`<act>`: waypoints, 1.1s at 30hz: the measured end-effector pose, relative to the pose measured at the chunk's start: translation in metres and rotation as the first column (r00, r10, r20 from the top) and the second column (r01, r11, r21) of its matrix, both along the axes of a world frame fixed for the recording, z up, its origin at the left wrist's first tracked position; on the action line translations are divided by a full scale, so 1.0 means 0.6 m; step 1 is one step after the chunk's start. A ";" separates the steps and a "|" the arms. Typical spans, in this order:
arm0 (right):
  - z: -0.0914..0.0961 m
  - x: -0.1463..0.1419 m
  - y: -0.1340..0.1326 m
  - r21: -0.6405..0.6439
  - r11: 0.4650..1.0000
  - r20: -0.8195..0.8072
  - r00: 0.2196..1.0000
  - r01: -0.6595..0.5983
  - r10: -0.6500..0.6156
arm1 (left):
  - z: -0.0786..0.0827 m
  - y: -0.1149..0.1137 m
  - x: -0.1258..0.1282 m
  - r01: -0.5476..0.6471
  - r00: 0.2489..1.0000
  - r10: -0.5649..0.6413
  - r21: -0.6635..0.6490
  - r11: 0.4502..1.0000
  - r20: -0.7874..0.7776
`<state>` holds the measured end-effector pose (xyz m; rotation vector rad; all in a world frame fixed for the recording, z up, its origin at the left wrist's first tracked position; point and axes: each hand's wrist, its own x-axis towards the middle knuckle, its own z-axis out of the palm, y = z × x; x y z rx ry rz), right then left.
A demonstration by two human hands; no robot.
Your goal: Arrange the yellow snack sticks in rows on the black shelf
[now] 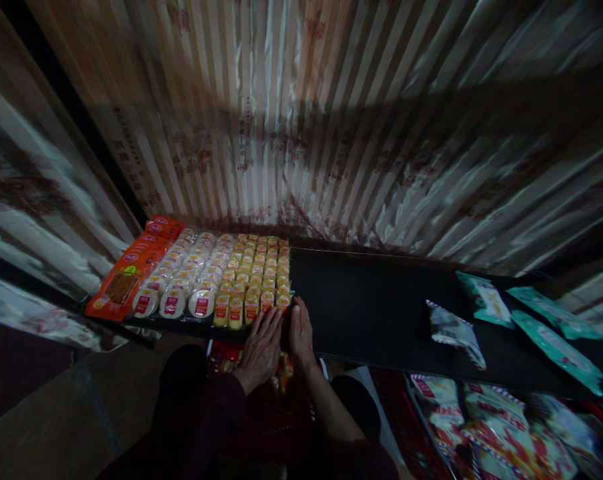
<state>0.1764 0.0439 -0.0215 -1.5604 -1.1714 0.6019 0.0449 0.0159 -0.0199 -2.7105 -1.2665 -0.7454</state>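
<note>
A black shelf (pixel 361 313) runs across the view. On its left end stand rows of small yellow snack packs (pixel 261 273), rows of round white packs with red labels (pixel 191 273) and orange flat packs (pixel 131 267). My left hand (pixel 262 347) lies with fingers stretched flat at the shelf's front edge, touching the nearest yellow packs. My right hand (pixel 300 330) rests beside it, fingers extended onto the shelf edge, just right of the yellow rows. Neither hand holds anything.
Teal snack bags (pixel 556 333) and a white bag (pixel 454 330) lie on the shelf's right end. Below at right is a heap of red and white bags (pixel 496 420). A striped, printed curtain wall (pixel 301 133) stands behind the shelf.
</note>
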 end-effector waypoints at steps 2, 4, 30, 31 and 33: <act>0.002 -0.004 0.014 -0.029 0.999 -0.059 0.998 -0.023 0.021 | 0.000 0.000 0.001 0.000 1.000 0.000 -0.001 1.000 0.006; 0.003 -0.009 0.027 -0.057 0.998 -0.107 0.994 -0.040 0.034 | 0.002 0.000 0.001 -0.001 1.000 0.001 0.010 1.000 0.019; 0.011 0.011 0.085 -0.056 0.997 -0.481 0.877 -0.057 0.024 | 0.014 0.031 0.014 0.016 0.998 -0.011 0.078 0.997 -0.060; 0.014 0.014 0.094 -0.060 0.997 -0.484 0.875 -0.054 0.018 | 0.012 0.033 0.015 0.015 0.998 -0.011 0.074 0.997 -0.058; 0.018 0.015 0.109 -0.071 0.994 -0.501 0.865 -0.079 0.033 | 0.009 0.037 0.015 0.018 0.999 -0.014 0.072 0.997 -0.050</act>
